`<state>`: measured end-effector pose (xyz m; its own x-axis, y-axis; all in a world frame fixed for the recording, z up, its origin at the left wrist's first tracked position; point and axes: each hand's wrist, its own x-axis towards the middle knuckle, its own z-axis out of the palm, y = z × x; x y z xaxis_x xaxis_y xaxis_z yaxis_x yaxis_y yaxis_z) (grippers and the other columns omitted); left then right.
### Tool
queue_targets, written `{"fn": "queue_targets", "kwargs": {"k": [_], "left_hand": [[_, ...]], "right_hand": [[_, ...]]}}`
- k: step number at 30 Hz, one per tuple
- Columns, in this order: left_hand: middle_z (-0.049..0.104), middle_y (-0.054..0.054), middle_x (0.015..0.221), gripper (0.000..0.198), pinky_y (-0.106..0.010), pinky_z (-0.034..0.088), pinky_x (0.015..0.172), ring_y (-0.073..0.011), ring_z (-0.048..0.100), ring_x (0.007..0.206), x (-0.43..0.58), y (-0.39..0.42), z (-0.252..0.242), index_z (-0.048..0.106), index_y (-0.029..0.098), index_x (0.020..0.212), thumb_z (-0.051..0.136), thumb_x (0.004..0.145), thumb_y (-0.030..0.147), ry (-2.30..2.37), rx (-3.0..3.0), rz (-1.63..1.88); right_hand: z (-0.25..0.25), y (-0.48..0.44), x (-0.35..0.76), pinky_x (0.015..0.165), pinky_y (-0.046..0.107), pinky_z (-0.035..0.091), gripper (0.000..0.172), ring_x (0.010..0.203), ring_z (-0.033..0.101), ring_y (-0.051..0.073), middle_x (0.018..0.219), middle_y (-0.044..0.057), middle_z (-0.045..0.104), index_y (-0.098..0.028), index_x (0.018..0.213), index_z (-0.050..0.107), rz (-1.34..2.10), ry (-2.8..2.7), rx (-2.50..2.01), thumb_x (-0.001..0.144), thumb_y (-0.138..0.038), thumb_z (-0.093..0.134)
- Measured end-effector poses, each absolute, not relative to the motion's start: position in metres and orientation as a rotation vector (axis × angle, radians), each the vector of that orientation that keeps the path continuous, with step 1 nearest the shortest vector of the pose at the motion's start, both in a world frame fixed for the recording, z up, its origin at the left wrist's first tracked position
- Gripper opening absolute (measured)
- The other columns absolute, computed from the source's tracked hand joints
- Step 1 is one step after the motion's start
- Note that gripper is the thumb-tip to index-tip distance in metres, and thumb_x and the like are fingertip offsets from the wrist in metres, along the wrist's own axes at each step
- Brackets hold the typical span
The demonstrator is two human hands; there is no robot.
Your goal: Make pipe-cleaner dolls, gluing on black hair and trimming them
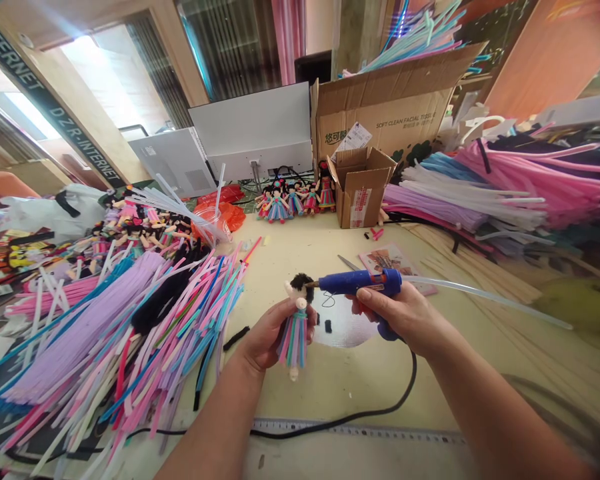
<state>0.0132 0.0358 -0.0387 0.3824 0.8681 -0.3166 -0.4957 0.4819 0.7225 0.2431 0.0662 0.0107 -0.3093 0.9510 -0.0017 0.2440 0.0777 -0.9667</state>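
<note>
My left hand (269, 335) is closed around a small pipe-cleaner doll (295, 340) with a striped pink, teal and purple skirt and black hair on a pale head. In my right hand (405, 313) is a blue hot glue gun (360, 283), its nozzle at the black hair of the doll's head; whether it touches I cannot tell. A clear glue stick (480, 295) sticks out of the gun's back. Beneath the gun, a whitish mat (347, 327) carries small black pieces (329, 326). Scissors (349, 263) lie partly visible beyond the gun.
Loose pipe cleaners (180, 320) heap up on the left, with bundles (520, 180) at the right. Finished dolls (293, 200) stand at the back by a small cardboard box (363, 190). A black cord (330, 425) crosses the front over a ruler (400, 433).
</note>
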Motion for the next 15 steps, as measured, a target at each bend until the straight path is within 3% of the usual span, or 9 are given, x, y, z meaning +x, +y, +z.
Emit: {"fn": "queue_targets", "kwargs": {"k": [15], "left_hand": [[0.061, -0.005, 0.079, 0.024, -0.026, 0.044, 0.059, -0.0119, 0.058, 0.059, 0.0133, 0.0366, -0.0375, 0.066, 0.011, 0.083, 0.064, 0.081, 0.035, 0.763, 0.646, 0.930]], "right_hand": [[0.0092, 0.0661, 0.2431, 0.044, 0.024, 0.033, 0.041, 0.049, 0.045, 0.011, 0.051, 0.000, 0.054, -0.019, 0.057, 0.063, 1.215, -1.674, -1.229, 0.077, -0.054, 0.061]]}}
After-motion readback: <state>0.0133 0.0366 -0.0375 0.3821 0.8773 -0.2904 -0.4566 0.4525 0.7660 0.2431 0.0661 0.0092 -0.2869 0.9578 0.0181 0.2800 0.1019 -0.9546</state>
